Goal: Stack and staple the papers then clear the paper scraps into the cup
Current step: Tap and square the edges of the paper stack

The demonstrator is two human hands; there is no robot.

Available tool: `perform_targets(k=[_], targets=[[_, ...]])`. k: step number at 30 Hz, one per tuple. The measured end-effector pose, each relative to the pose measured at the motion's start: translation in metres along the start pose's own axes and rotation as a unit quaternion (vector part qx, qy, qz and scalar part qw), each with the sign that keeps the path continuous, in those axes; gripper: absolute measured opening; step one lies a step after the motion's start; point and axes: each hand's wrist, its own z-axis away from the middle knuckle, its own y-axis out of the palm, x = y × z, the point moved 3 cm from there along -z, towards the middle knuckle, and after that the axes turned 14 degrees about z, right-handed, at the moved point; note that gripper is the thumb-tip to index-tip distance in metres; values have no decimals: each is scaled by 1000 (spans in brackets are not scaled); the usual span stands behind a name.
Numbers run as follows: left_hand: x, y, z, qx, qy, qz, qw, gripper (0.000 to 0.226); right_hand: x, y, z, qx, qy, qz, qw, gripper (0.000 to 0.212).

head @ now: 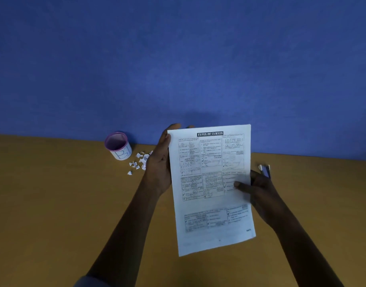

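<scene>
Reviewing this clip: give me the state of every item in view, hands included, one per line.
papers: lifted off the table, held upright by both hands
left hand: gripping the papers' upper left edge
right hand: pinching the papers' right edge
cup: upright, open; contents cannot be made out
paper scraps: loose on the table beside the cup
stapler: on the table behind the right hand, mostly hidden
</scene>
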Motion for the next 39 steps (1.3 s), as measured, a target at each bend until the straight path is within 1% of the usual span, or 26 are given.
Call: perform_targets(k=[2, 4, 5, 7, 8, 10, 13, 16, 18, 21, 22, 24, 25, 27, 32, 39], targets=[[2, -4, -3, -12, -22, 4, 1000, 38, 0, 1, 2, -2, 5, -5, 1000, 35], [4, -5, -4, -22, -45, 9, 999, 50, 0, 2, 3, -5, 9, -6, 1000, 35], [5, -5, -4, -20, -47, 14, 999, 47, -1, 3, 4, -7, 10, -5, 1000, 35], [4, -4, -2, -13, -38, 25, 999, 33, -1, 4, 5, -11, 13, -1, 1000, 35], [4, -1, 1, -4, -40, 32, 999, 32, -1, 4, 5, -13, 14, 1, 1000, 35], [6, 2, 4, 12, -42, 42, 998, 34, -2, 4, 5, -16, 16, 6, 1000, 36], [7, 1, 4, 10, -43, 44, 998, 35, -5, 4, 6, -24, 21, 13, 999, 36], [7, -2, 2, -10, -34, 42, 998, 31, -7, 6, 7, -31, 19, 18, 999, 35], [6, -5, 2, -31, -25, 11, 999, 37, -7, 6, 8, -35, 13, 19, 999, 35], [7, -5, 6, -33, 2, -106, 994, 48, -7, 5, 10, -48, 5, 15, 999, 36], [9, -6, 9, -40, 16, -150, 988, 46, -8, 5, 10, -54, 4, 15, 998, 36], [13, -10, 13, -62, 35, -202, 977, 29, -8, 5, 11, -64, 4, 19, 998, 34], [16, -12, 15, -65, 45, -222, 972, 24, -9, 5, 12, -68, 5, 20, 997, 34], [20, -11, 17, -64, 60, -261, 961, 25, -11, 4, 13, -72, 9, 19, 997, 34], [23, -7, 15, -99, 83, -299, 945, 24, -18, 3, 16, -79, 15, 24, 996, 33], [27, -13, 12, -121, 76, -337, 931, 24, -13, -10, 16, -108, 5, 12, 994, 25]])
